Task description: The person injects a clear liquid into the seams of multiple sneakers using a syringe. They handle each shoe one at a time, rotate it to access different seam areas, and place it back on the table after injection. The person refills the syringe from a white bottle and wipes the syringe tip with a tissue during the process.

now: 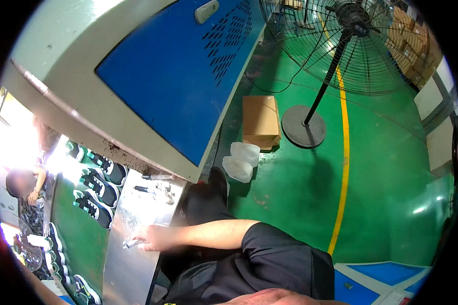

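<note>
My right arm reaches left across my body, and my right hand point(150, 238) is over a shiny metal tabletop point(130, 272). Its blurred fingers are closed on a small, slim silvery tool point(132, 244), whose exact kind I cannot make out. Farther up the same tabletop lie a dark pen-like tool point(143, 189) and a heap of small whitish pieces point(164, 192). Skin that may be part of my left forearm shows at the lower left rim; my left hand itself is not visible. Black sneakers point(94, 208) with white soles stand in a row beside the table.
A large blue and cream machine housing point(158, 76) rises above the table. On the green floor are a cardboard box point(259, 117), clear plastic containers point(239, 165) and a black pedestal fan point(304, 126). More sneakers point(56, 254) stand at the left, where another person point(33, 185) works.
</note>
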`<state>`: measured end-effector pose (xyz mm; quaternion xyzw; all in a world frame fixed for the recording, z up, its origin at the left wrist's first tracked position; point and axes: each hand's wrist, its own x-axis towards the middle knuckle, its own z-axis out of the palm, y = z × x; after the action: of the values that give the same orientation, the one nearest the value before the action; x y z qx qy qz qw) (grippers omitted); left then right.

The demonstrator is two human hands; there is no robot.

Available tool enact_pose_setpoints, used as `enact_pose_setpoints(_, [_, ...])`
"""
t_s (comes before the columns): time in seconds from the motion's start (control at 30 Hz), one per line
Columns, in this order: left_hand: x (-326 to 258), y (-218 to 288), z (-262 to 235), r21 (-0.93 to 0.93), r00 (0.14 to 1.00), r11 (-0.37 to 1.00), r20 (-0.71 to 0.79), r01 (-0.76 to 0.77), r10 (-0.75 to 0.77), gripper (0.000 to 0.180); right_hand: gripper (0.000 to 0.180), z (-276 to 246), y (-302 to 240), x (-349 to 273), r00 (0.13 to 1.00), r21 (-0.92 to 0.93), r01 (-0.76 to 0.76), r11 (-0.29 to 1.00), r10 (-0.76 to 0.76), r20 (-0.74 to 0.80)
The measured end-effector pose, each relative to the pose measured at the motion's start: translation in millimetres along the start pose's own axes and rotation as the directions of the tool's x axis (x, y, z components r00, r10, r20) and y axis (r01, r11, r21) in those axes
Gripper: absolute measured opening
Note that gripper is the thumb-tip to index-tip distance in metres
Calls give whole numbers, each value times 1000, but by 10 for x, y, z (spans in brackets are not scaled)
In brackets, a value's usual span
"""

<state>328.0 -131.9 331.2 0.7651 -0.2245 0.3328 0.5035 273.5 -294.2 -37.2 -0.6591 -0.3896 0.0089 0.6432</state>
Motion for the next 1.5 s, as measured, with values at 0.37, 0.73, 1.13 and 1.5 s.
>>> enact_pose_setpoints(0.37, [-2736, -1113, -1223, -293, 857, 857, -176, 424, -484, 80, 27, 232, 410, 117, 985, 162, -133, 978, 149, -88])
enact_pose_setpoints(0.73, [-3390, -675, -1223, 225, 950, 933, 73, 281, -303, 122, 25, -142, -1637, 1067, 964, -284, 240, 928, -193, 184])
enact_pose_setpoints(1.13, [-3728, -726, -1498, 303, 971, 940, 127, 159, -205, 114, 28, 382, -1921, 1605, 846, -491, 510, 706, -308, 435])
enact_pose_setpoints(1.5, [-3753, -840, -1521, 343, 965, 925, 136, 166, -223, 103, 28, 464, -1938, 1594, 803, -561, 583, 588, -308, 510])
